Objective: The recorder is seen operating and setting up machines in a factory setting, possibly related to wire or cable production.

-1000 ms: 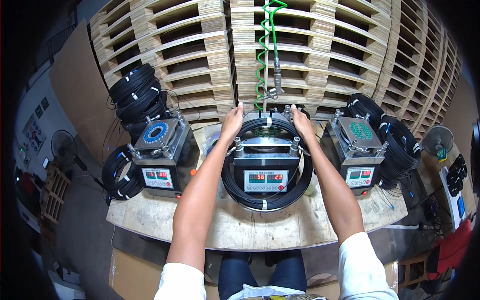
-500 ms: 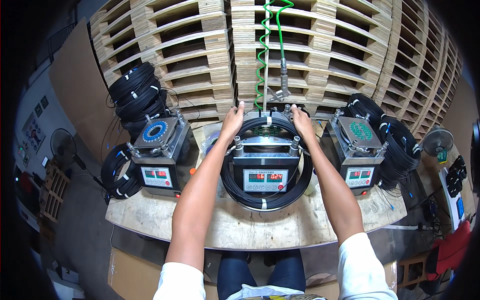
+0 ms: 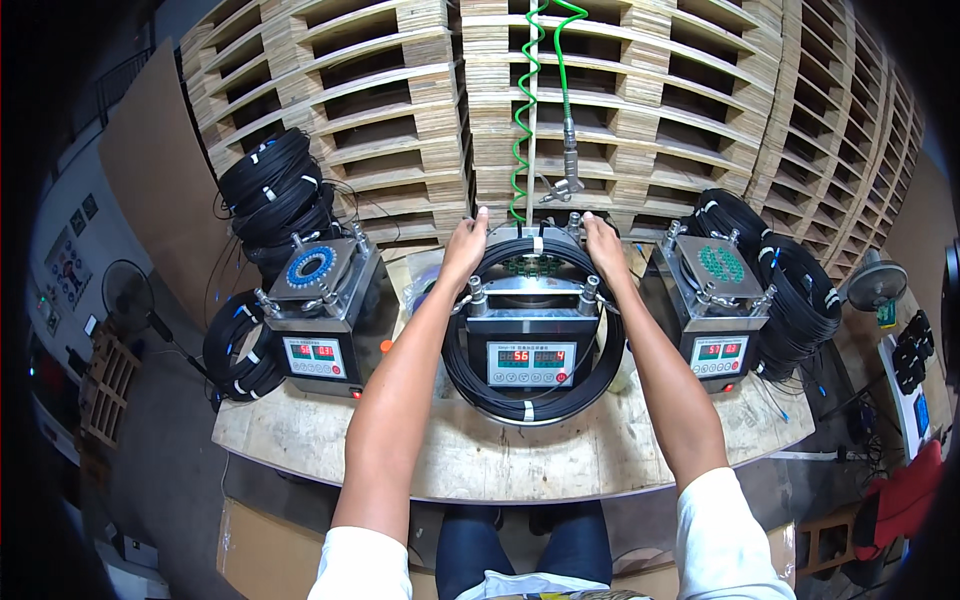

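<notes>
At the middle of the bench stands a black and steel benchtop machine (image 3: pixel 530 325) with a lit display panel and knobbed corner posts. A coil of black cable (image 3: pixel 529 408) with white ties hangs around it, looped over its front and top. Both arms reach past the machine's sides. My left hand (image 3: pixel 466 250) is closed at the far left corner, thumb up; its fingers are mostly hidden. By the far right post (image 3: pixel 574 222), my right hand (image 3: pixel 604 246) is closed in the same way. What either hand grips is hidden. Green-tipped pieces (image 3: pixel 530 266) sit in the machine's top, partly covered.
Similar machines flank it, one with a blue ring of connectors (image 3: pixel 312 263) at left, one with green connectors (image 3: pixel 722 263) at right. Black cable coils (image 3: pixel 265 185) pile behind the left one; more coils (image 3: pixel 800 300) lie right. A green air hose (image 3: pixel 563 75) hangs before stacked pallets (image 3: pixel 400 130).
The digits on the middle machine's display have changed. Both hands stay in practically the same place, and the view has shifted very slightly.
</notes>
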The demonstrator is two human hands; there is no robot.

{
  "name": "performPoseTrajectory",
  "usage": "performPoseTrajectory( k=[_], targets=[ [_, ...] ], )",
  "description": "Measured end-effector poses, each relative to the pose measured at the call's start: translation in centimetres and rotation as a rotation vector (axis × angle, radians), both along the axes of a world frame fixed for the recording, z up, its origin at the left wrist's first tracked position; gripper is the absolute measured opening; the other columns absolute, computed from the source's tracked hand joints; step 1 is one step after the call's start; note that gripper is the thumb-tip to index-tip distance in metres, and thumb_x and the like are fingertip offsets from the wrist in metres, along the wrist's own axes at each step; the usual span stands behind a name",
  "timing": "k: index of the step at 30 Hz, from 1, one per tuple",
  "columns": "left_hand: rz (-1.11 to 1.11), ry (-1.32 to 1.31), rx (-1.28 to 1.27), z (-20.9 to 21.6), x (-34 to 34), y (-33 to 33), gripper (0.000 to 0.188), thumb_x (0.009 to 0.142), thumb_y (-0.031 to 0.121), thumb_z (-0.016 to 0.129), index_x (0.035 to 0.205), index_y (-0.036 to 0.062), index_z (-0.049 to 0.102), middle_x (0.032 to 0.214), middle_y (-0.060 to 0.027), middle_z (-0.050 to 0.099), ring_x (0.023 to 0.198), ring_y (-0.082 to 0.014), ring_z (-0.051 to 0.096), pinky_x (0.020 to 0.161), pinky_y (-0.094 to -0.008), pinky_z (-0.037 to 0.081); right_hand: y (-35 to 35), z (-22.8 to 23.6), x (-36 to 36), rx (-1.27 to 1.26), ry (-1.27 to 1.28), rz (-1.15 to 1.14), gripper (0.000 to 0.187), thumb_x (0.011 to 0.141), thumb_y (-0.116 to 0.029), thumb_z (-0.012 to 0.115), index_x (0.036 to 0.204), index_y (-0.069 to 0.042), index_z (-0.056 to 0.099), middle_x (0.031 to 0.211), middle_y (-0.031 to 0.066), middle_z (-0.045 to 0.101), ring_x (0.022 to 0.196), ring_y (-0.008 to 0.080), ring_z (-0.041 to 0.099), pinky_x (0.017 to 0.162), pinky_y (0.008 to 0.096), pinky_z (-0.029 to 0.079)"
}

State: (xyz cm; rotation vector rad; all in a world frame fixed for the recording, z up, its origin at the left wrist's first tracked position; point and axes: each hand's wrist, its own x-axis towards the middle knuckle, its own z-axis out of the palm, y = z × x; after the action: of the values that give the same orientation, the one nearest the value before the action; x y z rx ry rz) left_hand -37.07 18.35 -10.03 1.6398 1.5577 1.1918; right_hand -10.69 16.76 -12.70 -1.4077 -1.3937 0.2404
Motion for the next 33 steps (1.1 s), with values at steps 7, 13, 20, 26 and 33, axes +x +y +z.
performPoseTrajectory(
  k=[7,13,20,26,33],
  targets=[
    [-0.033,-0.015,-0.014,-0.8,-0.3,0.5,0.084,0.095,0.069,0.041,0.133,-0.0046,0.055,0.131,-0.0299,0.058,0.128,-0.0402,0.053,0.107,-0.0425,0.039,-1.4,0.9,-0.5,-0.159,-0.016,-0.025,0.061,0.101,-0.054,0.038,0.113,0.0,0.065,0.103,0.0278,0.067,0.102,0.0411,0.065,0.09,0.0454,0.048],
    [-0.037,-0.017,-0.028,-0.3,0.0,0.1,0.082,0.096,0.068,0.04,0.13,-0.0053,0.057,0.129,-0.0288,0.06,0.126,-0.0395,0.055,0.106,-0.0424,0.04,-0.5,0.5,0.3,-0.142,-0.056,0.062,0.061,0.102,-0.052,0.036,0.117,0.0,0.065,0.108,0.0252,0.068,0.108,0.0382,0.064,0.093,0.0424,0.047],
    [-0.016,-0.019,-0.035,0.4,-0.1,-0.7,0.081,0.095,0.066,0.044,0.129,-0.0061,0.057,0.127,-0.0302,0.06,0.125,-0.0398,0.056,0.106,-0.0425,0.04,0.2,-0.2,0.4,-0.106,-0.021,0.047,0.06,0.102,-0.05,0.038,0.116,0.003,0.063,0.101,0.0226,0.069,0.093,0.0333,0.066,0.085,0.0398,0.048],
    [-0.036,-0.027,-0.022,0.0,0.2,-0.3,0.079,0.096,0.064,0.044,0.129,-0.0065,0.057,0.126,-0.031,0.061,0.124,-0.0401,0.056,0.105,-0.0417,0.041,0.5,-0.5,0.7,-0.111,-0.003,0.044,0.061,0.102,-0.052,0.04,0.11,0.003,0.064,0.092,0.022,0.068,0.087,0.032,0.065,0.08,0.0409,0.048],
    [-0.014,-0.037,-0.036,-0.3,-0.7,-0.5,0.079,0.096,0.065,0.043,0.129,-0.005,0.058,0.127,-0.0295,0.061,0.124,-0.0409,0.056,0.105,-0.0432,0.041,-0.1,-0.4,-0.3,-0.164,-0.075,0.076,0.054,0.104,-0.042,0.037,0.126,0.0,0.061,0.117,0.0261,0.066,0.113,0.0345,0.063,0.099,0.0368,0.045]
  ],
)
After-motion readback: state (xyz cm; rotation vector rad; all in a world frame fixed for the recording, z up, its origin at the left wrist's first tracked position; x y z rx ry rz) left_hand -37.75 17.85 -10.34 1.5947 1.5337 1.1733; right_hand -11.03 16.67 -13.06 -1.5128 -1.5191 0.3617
